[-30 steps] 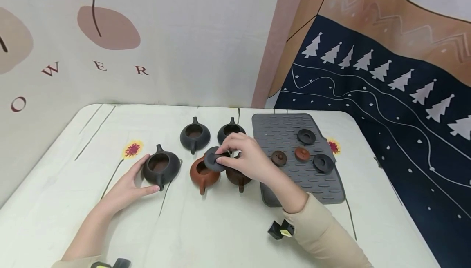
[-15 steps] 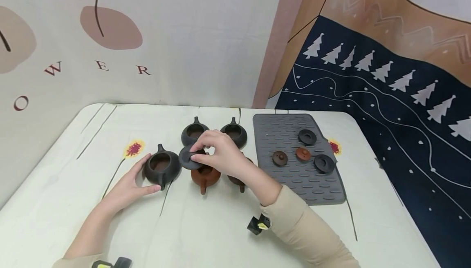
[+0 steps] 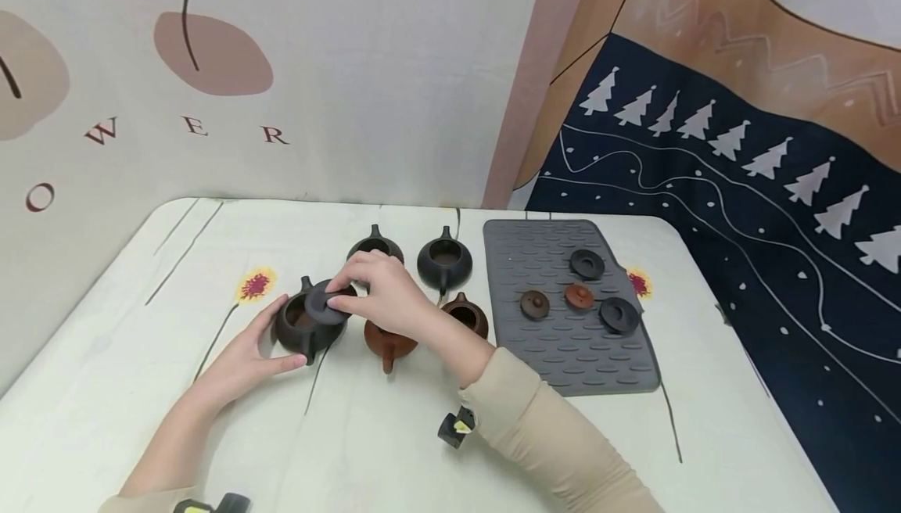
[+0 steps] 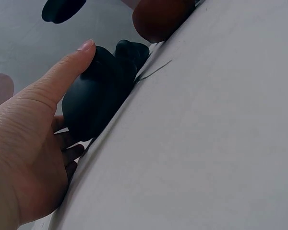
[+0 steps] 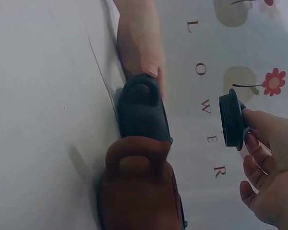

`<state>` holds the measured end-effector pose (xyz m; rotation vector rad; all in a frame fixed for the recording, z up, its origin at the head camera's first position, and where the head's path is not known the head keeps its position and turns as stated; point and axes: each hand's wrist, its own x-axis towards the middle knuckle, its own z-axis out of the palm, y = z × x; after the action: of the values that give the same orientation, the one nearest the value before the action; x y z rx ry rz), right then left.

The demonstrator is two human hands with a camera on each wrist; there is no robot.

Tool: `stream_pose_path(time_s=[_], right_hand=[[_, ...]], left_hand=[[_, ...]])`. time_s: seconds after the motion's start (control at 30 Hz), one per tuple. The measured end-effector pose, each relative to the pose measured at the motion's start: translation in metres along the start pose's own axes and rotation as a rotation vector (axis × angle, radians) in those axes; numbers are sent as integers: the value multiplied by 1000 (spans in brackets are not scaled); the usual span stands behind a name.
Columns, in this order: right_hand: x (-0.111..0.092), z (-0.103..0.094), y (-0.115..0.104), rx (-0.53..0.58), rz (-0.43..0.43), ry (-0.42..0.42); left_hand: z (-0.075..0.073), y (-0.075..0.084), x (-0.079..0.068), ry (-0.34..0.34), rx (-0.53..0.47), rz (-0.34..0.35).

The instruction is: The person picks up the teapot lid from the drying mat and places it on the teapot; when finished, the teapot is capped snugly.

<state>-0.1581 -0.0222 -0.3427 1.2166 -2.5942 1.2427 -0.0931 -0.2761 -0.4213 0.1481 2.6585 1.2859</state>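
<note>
A black teapot (image 3: 288, 335) without a lid stands at the left of the group. My left hand (image 3: 242, 356) holds it, thumb near its handle and fingers along the far side. Between thumb and fingers, my right hand (image 3: 387, 294) pinches a round black lid (image 3: 320, 308) by its top. In the right wrist view the lid (image 5: 232, 120) is tilted and apart from the black teapot (image 5: 141, 115). From the head, it covers part of that pot's opening. Close by sits a reddish-brown teapot (image 3: 389, 345), partly hidden under my right hand.
Two more black teapots, one at the back (image 3: 445, 261) and one half hidden (image 3: 376, 243), stand behind. A dark brown teapot (image 3: 468, 316) is right of the reddish one. On the grey mat (image 3: 542, 356) lie several lids, including a reddish one (image 3: 579, 296).
My right hand has carried the black lid leftward, from above the reddish-brown teapot to above the left black teapot. My left hand has kept its place on that pot.
</note>
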Motion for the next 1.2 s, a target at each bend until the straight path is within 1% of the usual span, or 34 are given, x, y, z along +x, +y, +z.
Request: stream_pose_path(time_s=[0.27, 0.47, 0.67, 0.87, 1.2], right_hand=[[11, 18, 0, -41, 43, -8], [19, 27, 2, -51, 79, -13], [27, 35, 4, -91, 100, -28], [33, 45, 7, -101, 122, -31], [36, 57, 8, -135, 154, -38]], left_hand=[[0, -2, 0, 3, 5, 14], [0, -2, 0, -3, -11, 9], [1, -3, 0, -7, -61, 34], [0, -4, 0, -14, -112, 57], [0, -3, 0, -11, -100, 45]])
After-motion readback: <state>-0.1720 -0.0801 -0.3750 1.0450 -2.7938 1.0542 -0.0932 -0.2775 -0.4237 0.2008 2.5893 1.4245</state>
